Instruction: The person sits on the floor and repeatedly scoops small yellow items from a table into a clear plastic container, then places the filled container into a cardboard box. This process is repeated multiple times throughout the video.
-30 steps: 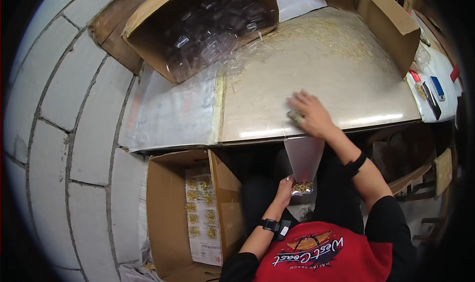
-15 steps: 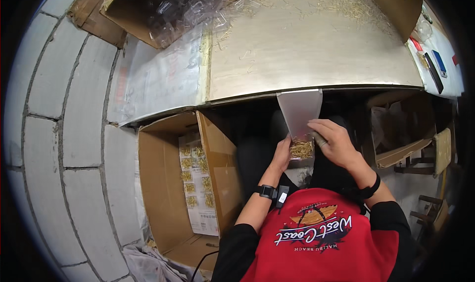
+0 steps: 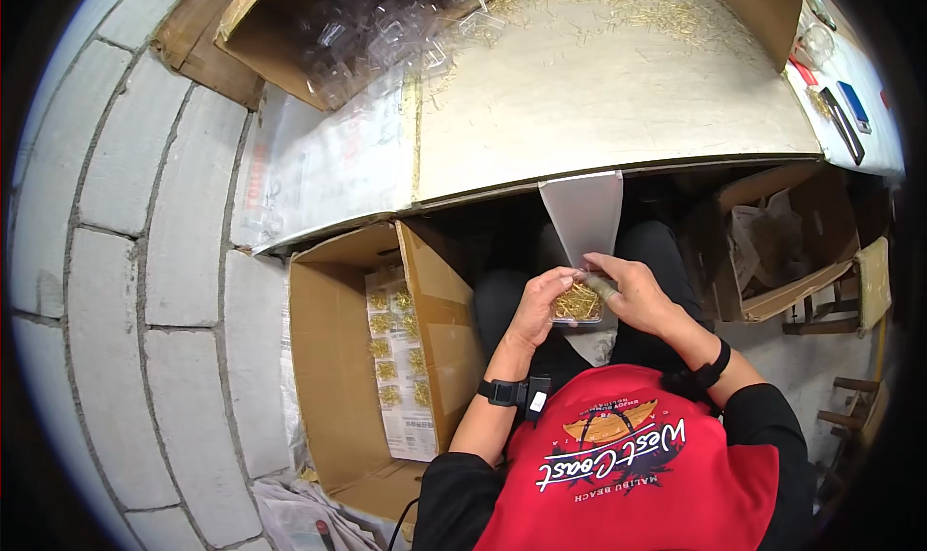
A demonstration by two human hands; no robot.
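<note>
A small clear plastic box [image 3: 577, 305] filled with gold-coloured wire pins is held over my lap, below the end of a white sloping chute [image 3: 582, 213]. My left hand [image 3: 539, 308] grips the box along its left side, fingers over the far edge. My right hand [image 3: 630, 292] closes on its far right corner, the thumb over the pins and the fingers across the chute's lower end. The box's far edge is partly hidden by the fingers.
A cardboard carton [image 3: 338, 396] at my left holds rows of filled boxes [image 3: 388, 369]. Empty clear boxes [image 3: 386, 29] fill another carton on the table [image 3: 599, 107], where loose pins [image 3: 628, 10] lie scattered. At the right stand an open carton [image 3: 801, 300] and a wooden stool [image 3: 874, 285].
The box has come slightly nearer to me and left, out from under the chute. My right hand has moved down from the chute onto the box. The camera view has shifted a little.
</note>
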